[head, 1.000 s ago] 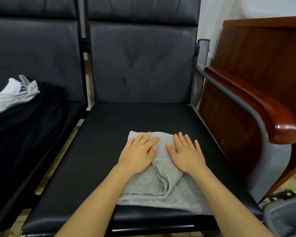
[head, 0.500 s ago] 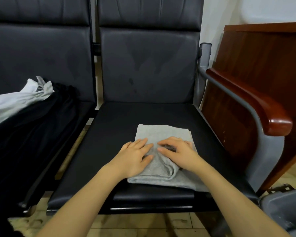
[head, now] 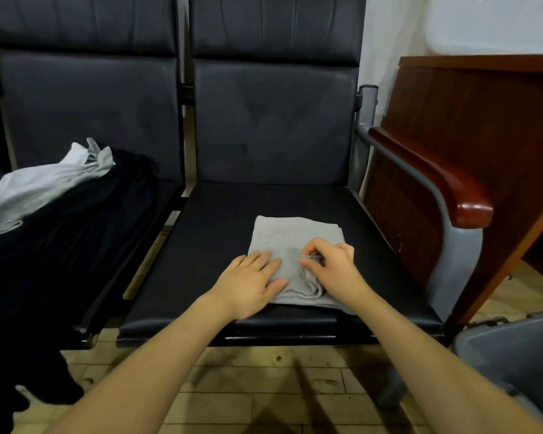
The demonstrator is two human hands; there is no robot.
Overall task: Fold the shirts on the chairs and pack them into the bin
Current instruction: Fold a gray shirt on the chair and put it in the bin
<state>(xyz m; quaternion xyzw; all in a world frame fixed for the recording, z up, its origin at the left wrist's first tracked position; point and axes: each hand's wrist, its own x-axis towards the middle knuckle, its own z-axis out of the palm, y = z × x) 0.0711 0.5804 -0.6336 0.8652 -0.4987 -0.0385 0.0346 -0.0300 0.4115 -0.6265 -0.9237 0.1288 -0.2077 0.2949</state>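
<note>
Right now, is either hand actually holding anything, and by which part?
The right hand pinches the folded grey shirt at a bunched fold near its right side. The left hand only rests flat on the shirt's near left part, gripping nothing.

A dark wooden desk [head: 470,145] stands against the white wall [head: 386,39]. Left of it is a wooden armrest [head: 433,173]; below, worn, possibly tiled floor [head: 264,386].

Black chair seat [head: 220,245] at frame centre, bearing a folded grey shirt [head: 290,238]; left seat [head: 157,195] piled with black garment [head: 60,233] and white shirt [head: 41,183].
</note>
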